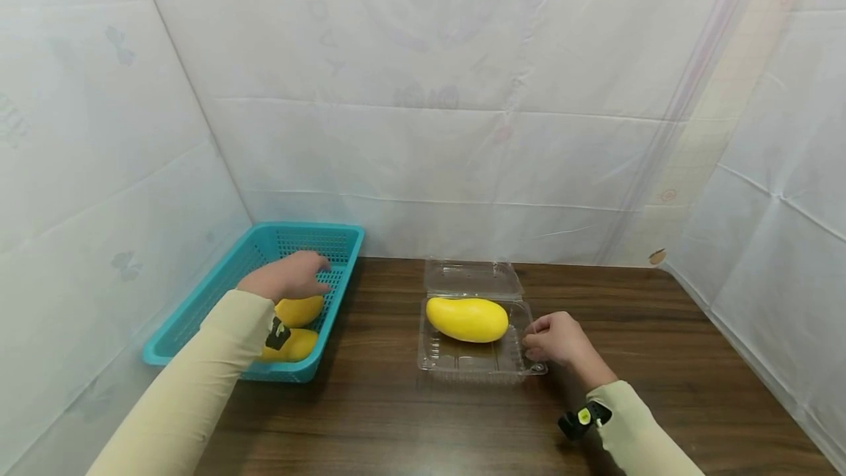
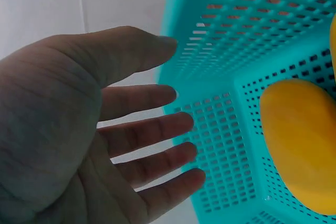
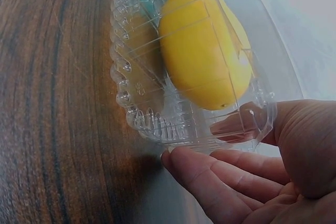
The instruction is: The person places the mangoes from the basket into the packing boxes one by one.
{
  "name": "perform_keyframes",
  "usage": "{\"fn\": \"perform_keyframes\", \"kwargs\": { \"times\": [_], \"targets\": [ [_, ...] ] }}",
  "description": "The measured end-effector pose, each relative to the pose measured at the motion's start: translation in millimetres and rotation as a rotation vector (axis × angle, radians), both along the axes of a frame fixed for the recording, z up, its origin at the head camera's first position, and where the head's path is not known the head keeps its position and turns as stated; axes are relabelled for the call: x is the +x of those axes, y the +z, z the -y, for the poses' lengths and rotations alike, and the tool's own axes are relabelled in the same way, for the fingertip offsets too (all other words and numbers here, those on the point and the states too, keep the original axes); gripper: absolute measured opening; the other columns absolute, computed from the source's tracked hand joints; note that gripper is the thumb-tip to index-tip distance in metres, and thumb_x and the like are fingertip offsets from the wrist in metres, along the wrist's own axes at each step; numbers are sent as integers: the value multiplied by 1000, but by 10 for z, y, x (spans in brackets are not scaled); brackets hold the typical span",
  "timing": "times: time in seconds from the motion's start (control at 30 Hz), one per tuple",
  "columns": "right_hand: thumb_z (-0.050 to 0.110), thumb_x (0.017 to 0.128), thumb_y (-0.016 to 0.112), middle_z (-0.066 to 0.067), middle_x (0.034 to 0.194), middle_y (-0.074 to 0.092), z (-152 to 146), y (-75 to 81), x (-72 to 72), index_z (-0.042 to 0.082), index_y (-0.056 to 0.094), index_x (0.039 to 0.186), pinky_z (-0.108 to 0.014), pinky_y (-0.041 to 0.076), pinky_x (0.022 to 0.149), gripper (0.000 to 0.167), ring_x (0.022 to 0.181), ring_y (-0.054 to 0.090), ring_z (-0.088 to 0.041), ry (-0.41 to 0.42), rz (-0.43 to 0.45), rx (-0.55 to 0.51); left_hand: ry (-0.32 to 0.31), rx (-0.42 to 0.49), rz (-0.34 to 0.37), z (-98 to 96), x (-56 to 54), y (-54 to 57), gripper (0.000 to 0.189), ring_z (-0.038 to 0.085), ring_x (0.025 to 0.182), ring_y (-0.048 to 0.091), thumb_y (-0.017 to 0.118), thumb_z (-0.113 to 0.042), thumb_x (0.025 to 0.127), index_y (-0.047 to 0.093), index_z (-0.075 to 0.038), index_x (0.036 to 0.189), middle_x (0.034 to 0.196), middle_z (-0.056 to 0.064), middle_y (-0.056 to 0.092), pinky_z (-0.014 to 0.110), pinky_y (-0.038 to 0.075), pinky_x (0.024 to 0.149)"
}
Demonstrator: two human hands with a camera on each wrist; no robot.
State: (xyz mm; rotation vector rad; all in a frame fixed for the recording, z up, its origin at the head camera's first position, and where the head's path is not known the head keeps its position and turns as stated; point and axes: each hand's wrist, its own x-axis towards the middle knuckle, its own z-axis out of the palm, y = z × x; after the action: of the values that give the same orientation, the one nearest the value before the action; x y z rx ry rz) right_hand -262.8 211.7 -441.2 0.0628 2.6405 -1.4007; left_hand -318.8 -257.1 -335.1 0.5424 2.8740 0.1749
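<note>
My left hand [image 1: 295, 275] hovers over the blue-green plastic basket [image 1: 357, 241], its fingers spread and holding nothing. Beneath and beside that wrist lie yellow mangoes [image 1: 300, 311] in the basket, partly covered by the sleeve. The left wrist view shows one mango [image 2: 299, 145] to the right of the fingertips. A clear plastic clamshell box [image 1: 463, 364] stands on the table with its lid [image 1: 472, 279] folded back. One yellow mango [image 1: 468, 319] lies across its base. My right hand [image 1: 560, 340] pinches the box's right wall, thumb [image 3: 236, 129] inside and fingers outside.
The dark wood-grain table [image 1: 370, 417] carries the basket at the left and the box near the middle. White sheeting [image 1: 423, 153] rises behind and along both sides. A small brown patch [image 1: 657, 256] shows at the back right.
</note>
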Motion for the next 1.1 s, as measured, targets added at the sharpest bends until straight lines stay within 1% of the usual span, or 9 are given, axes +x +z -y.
{"fn": "perform_keyframes", "kwargs": {
  "times": [0.23, 0.37, 0.5, 0.73, 0.97, 1.1],
  "targets": [
    [2, 87, 71, -18, 92, 76, 0, -13, -4, -13, 70, 109, -38, 63, 66, 26, 74, 77, -25, 3, 1, -3, 71, 4, 77, 88, 20, -41, 57, 48, 136, 49, 68, -27, 97, 54, 4, 142, 147, 27, 53, 61, 45, 107],
    [2, 89, 71, -18, 93, 75, 3, -12, -8, -13, 70, 109, -37, 63, 66, 26, 75, 77, -25, 4, 0, 3, 90, -2, 107, 147, 29, -94, 58, 49, 135, 49, 68, -28, 97, 53, 2, 144, 149, 28, 51, 62, 46, 106],
    [2, 89, 72, -18, 94, 75, 4, -6, -6, -13, 70, 109, -37, 63, 67, 25, 75, 77, -25, 3, 4, 1, 95, 6, 109, 187, 26, -136, 59, 50, 135, 49, 70, -30, 96, 53, 2, 143, 149, 29, 50, 62, 46, 104],
    [2, 89, 72, -17, 93, 75, 8, 1, 1, -12, 71, 108, -37, 63, 67, 24, 75, 77, -25, 1, 3, 2, 108, 32, 105, 251, -21, -196, 63, 51, 136, 47, 72, -32, 94, 51, 1, 143, 149, 30, 49, 64, 44, 106],
    [3, 89, 73, -16, 91, 75, 13, 0, 6, -11, 71, 107, -37, 63, 66, 23, 75, 77, -25, -2, 1, 3, 151, 43, 128, 310, -55, -305, 68, 51, 132, 49, 75, -32, 92, 48, 2, 144, 148, 30, 50, 64, 46, 103],
    [3, 89, 73, -16, 89, 75, 11, 3, 8, -11, 71, 107, -36, 63, 66, 23, 74, 77, -25, -5, 3, 4, 177, 52, 142, 335, -58, -349, 69, 47, 125, 54, 76, -34, 90, 48, 2, 142, 145, 29, 52, 63, 49, 99]
  ]
}}
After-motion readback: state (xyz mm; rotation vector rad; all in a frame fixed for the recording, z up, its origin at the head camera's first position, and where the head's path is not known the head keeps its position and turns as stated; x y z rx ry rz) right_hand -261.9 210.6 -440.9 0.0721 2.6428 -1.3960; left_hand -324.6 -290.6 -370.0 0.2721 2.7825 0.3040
